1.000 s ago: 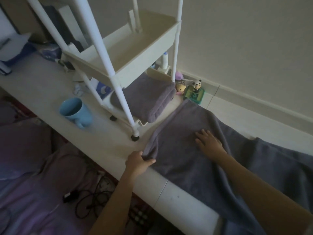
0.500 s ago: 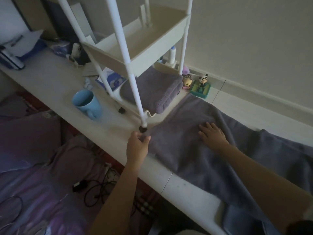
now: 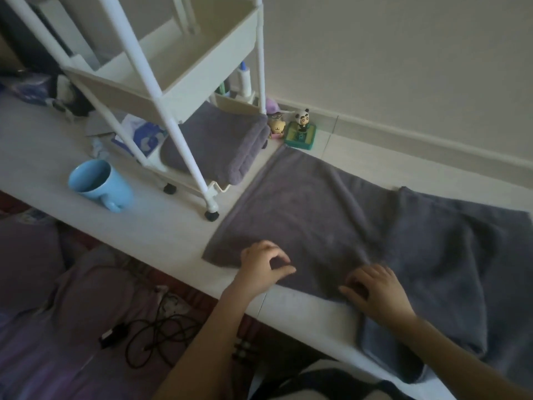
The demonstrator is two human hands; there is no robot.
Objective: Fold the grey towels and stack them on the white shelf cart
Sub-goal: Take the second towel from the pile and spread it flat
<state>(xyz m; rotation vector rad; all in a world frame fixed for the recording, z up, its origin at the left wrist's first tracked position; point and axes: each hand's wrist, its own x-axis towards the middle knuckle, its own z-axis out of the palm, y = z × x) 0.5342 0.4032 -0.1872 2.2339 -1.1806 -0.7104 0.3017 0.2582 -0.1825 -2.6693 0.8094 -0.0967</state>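
A grey towel (image 3: pixel 302 212) lies spread flat on the white tabletop (image 3: pixel 144 226), just right of the white shelf cart (image 3: pixel 187 90). A folded grey towel (image 3: pixel 219 142) sits on the cart's bottom shelf. My left hand (image 3: pixel 264 268) hovers over the spread towel's near edge with loosely curled fingers, holding nothing; the towel's near left corner lies flat beside it. My right hand (image 3: pixel 375 295) is at the same near edge farther right, its fingers curled into the cloth. A darker grey towel (image 3: pixel 450 255) lies to the right, hanging over the table's edge.
A blue mug (image 3: pixel 98 183) stands left of the cart's front wheel (image 3: pixel 212 215). Small figurines (image 3: pixel 301 128) sit by the wall behind the towel. Papers and clutter lie behind the cart. Below the table edge are purple bedding and black cables (image 3: pixel 150 336).
My left hand let go of the towel's near left corner and moved right along the near edge. My right hand slid from the towel's middle back to the near edge.
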